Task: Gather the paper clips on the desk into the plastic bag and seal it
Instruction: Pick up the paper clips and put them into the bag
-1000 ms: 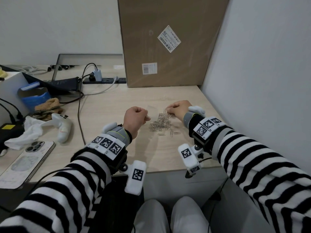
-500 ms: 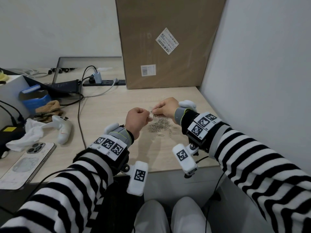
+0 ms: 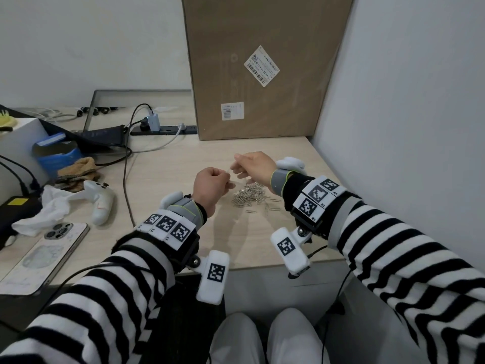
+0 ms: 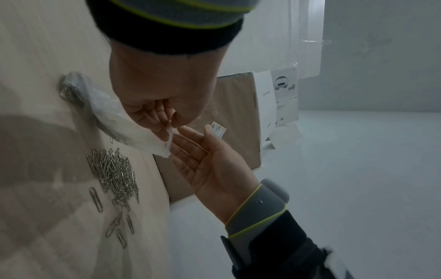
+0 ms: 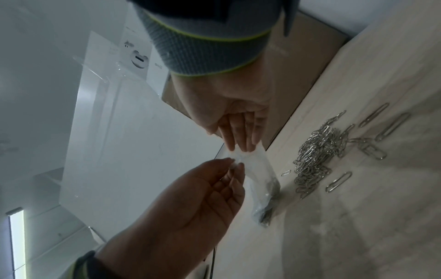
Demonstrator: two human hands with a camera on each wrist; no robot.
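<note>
A pile of silver paper clips (image 3: 249,197) (image 4: 117,173) (image 5: 315,156) lies on the light wooden desk (image 3: 183,158), with a few loose ones beside it. A small clear plastic bag (image 4: 114,120) (image 5: 257,166) hangs just left of the pile, its bottom on the desk and holding some clips. My left hand (image 3: 212,183) (image 4: 170,122) (image 5: 235,166) pinches the bag's rim above the desk. My right hand (image 3: 236,166) (image 4: 190,137) (image 5: 241,145) is at the same rim, its fingers straight and their tips touching the plastic.
A tall cardboard box (image 3: 262,67) stands behind the pile and a wall (image 3: 406,101) bounds the desk on the right. To the left lie a dark cable (image 3: 127,185), a white game controller (image 3: 101,203), a phone (image 3: 44,256) and a power strip (image 3: 164,130).
My right hand has left the pile, risen and moved left to the bag's mouth. My left hand has lifted slightly with the bag.
</note>
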